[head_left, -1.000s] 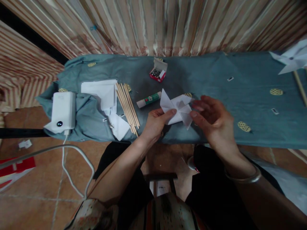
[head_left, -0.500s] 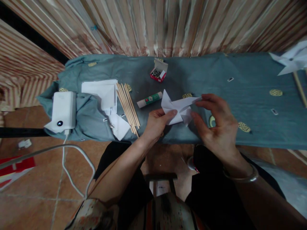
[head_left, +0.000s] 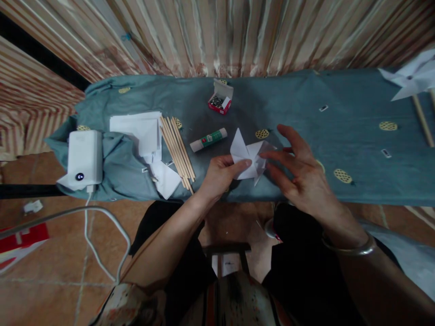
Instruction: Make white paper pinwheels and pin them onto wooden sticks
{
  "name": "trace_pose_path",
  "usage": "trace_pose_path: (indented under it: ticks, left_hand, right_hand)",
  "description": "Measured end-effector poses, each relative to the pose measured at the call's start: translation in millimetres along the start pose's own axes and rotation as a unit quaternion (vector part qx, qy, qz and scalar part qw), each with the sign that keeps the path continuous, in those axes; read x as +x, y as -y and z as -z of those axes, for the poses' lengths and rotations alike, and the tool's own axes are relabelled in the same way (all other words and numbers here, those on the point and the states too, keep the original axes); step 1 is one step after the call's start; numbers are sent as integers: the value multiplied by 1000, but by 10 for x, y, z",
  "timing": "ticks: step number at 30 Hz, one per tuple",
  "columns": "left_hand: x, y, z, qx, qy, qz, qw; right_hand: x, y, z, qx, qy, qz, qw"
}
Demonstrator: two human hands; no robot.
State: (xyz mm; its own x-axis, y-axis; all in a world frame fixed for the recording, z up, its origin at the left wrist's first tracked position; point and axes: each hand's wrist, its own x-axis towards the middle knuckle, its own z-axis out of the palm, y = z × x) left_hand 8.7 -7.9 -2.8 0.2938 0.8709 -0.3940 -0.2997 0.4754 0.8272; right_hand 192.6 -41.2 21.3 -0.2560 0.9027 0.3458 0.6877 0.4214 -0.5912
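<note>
A white paper pinwheel (head_left: 249, 170) is held above the near edge of the cloth-covered table. My left hand (head_left: 219, 176) grips its left side, with the thumb pressed on the paper near the middle. At the right side of the pinwheel is my right hand (head_left: 299, 172). One of its fingertips rests on the folded paper by the centre, the thumb lies just below at the edge, and another finger is raised. One blade points up and a smaller tip points down. A glue stick (head_left: 208, 139) lies just beyond my left hand.
Wooden sticks (head_left: 177, 149) lie left of my hands, beside white paper sheets (head_left: 136, 131). A small red box (head_left: 220, 99) of metal pins stands open at the back. A white power bank (head_left: 84, 156) with a cable sits far left. Another pinwheel (head_left: 411, 77) on a stick is far right.
My right hand has moved left, bringing the pinwheel's right-hand paper corner in toward the centre. My left hand keeps its grip. The view has shifted slightly.
</note>
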Motion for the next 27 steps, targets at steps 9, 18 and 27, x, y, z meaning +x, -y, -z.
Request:
trace_pose_path:
  ticks: [9,18,27]
  left_hand:
    - [0,11,33,37,37,5,999]
    - [7,-2,49,69,29,-5,997]
    - [-8,-2,37,107,44,-13,993]
  right_hand:
    - [-10,-16,60,-15,36,-3,999]
    - [-23,0,121,9,50,-8,999]
    - [-17,3,84,2,49,-8,999]
